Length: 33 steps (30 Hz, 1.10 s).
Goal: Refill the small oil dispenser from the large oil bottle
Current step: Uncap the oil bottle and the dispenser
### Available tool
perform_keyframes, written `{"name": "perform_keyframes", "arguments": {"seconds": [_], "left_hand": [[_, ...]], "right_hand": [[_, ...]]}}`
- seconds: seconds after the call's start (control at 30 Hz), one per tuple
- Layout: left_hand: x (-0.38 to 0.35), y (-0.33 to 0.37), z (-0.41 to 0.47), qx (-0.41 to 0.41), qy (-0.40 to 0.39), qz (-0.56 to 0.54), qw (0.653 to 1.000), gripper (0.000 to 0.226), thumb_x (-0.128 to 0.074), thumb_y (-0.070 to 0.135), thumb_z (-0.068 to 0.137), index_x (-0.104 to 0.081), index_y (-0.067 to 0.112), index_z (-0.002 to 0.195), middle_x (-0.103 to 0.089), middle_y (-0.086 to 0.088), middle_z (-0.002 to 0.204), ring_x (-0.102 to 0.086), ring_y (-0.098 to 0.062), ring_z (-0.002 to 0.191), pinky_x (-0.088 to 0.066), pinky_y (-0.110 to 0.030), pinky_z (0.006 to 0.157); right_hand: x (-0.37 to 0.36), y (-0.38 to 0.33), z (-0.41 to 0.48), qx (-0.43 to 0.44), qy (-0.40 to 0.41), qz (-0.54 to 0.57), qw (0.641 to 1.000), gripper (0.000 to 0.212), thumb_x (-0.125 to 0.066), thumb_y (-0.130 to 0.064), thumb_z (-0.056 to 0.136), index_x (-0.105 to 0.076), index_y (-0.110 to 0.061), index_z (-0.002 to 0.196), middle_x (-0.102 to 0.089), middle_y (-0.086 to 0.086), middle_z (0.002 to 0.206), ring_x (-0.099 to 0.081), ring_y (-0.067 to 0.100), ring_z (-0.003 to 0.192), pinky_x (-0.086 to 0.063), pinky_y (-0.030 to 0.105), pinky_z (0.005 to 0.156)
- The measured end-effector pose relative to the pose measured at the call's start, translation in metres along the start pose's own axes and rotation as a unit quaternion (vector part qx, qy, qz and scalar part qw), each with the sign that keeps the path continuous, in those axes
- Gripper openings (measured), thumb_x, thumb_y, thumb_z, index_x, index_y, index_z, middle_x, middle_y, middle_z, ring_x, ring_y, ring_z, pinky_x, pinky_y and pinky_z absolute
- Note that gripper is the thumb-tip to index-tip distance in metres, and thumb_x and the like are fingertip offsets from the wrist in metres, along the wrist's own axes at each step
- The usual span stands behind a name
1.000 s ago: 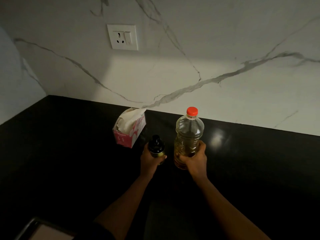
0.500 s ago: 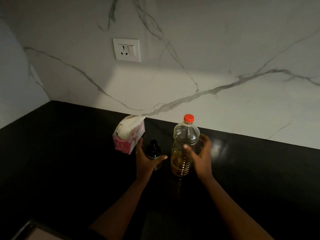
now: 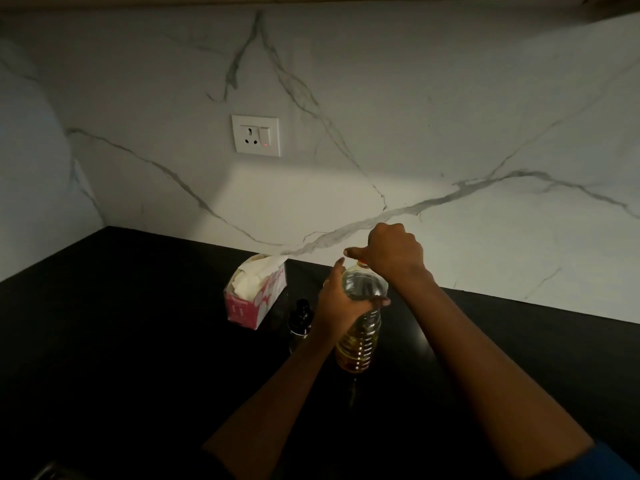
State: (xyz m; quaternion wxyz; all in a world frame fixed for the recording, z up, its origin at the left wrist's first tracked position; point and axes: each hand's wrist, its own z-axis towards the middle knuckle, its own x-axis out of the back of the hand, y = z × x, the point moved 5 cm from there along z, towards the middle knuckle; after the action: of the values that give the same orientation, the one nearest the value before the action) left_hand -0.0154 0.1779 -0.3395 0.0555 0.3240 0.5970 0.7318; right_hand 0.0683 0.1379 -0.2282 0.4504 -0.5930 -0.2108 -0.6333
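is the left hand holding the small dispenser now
No, the left hand grips the large bottle, while the small dispenser stands on the counter beside it.

Black tabletop [image 3: 138, 323], white grey-veined marble wall [image 3: 381, 133], pink-and-white tissue box [image 3: 254, 299], amber oil bottle [image 3: 358, 341], black-capped dispenser [image 3: 300, 318].

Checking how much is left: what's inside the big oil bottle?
Yellow oil fills the bottle's lower part; the top looks clear. The left hand grips the middle, hiding the exact level.

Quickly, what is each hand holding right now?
Left hand: grips the oil bottle around its upper half.
Right hand: curled over the bottle's cap.
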Motion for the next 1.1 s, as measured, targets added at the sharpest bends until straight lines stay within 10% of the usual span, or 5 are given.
{"name": "perform_keyframes", "arguments": {"seconds": [0.4, 0.53, 0.63, 0.9, 1.1], "left_hand": [[-0.005, 0.006, -0.008, 0.026, -0.007, -0.008, 1.0, 0.094, -0.08, 0.036, 0.067, -0.024, 0.023, 0.142, -0.042, -0.004, 0.138, -0.043, -0.022, 0.125, -0.042, -0.036, 0.099], [-0.006, 0.007, -0.006, 0.037, -0.007, -0.016, 0.999, 0.094, -0.08, 0.034, 0.067, -0.024, 0.023, 0.142, -0.042, -0.004, 0.138, -0.041, -0.022, 0.127, -0.04, -0.04, 0.103], [-0.005, 0.006, -0.005, 0.037, -0.014, -0.018, 0.999, 0.095, -0.08, 0.035, 0.067, -0.024, 0.024, 0.142, -0.042, -0.004, 0.139, -0.041, -0.022, 0.127, -0.041, -0.038, 0.102], [-0.006, 0.005, 0.001, 0.03, -0.007, -0.005, 1.0, 0.094, -0.08, 0.037, 0.066, -0.025, 0.022, 0.141, -0.043, -0.004, 0.137, -0.044, -0.022, 0.125, -0.043, -0.039, 0.101], [-0.011, 0.007, 0.009, 0.022, -0.008, -0.003, 1.0, 0.095, -0.081, 0.036, 0.066, -0.024, 0.022, 0.141, -0.041, -0.004, 0.139, -0.042, -0.023, 0.127, -0.042, -0.039, 0.103]], "right_hand": [[0.006, -0.011, 0.005, 0.136, -0.177, 0.023, 0.974, 0.035, -0.066, -0.005, 0.081, -0.065, -0.011, 0.116, -0.064, 0.009, 0.12, -0.06, 0.021, 0.107, -0.043, 0.025, 0.088], [0.013, -0.008, 0.012, 0.116, -0.123, 0.021, 0.985, 0.043, -0.07, -0.029, 0.081, -0.061, -0.011, 0.119, -0.062, 0.008, 0.12, -0.059, 0.024, 0.109, -0.044, 0.03, 0.091], [0.012, -0.006, 0.016, 0.054, -0.065, -0.028, 0.996, 0.047, -0.064, -0.052, 0.079, -0.058, -0.006, 0.078, -0.064, 0.008, 0.085, -0.063, 0.021, 0.078, -0.048, 0.03, 0.075], [0.005, -0.015, 0.021, 0.125, -0.16, -0.023, 0.979, 0.033, -0.072, -0.015, 0.078, -0.065, -0.005, 0.109, -0.065, 0.011, 0.112, -0.061, 0.023, 0.101, -0.045, 0.028, 0.084], [0.011, -0.003, 0.033, 0.061, -0.081, -0.073, 0.992, 0.049, -0.064, -0.055, 0.078, -0.051, -0.009, 0.085, -0.057, 0.007, 0.084, -0.06, 0.022, 0.079, -0.049, 0.032, 0.076]]}}
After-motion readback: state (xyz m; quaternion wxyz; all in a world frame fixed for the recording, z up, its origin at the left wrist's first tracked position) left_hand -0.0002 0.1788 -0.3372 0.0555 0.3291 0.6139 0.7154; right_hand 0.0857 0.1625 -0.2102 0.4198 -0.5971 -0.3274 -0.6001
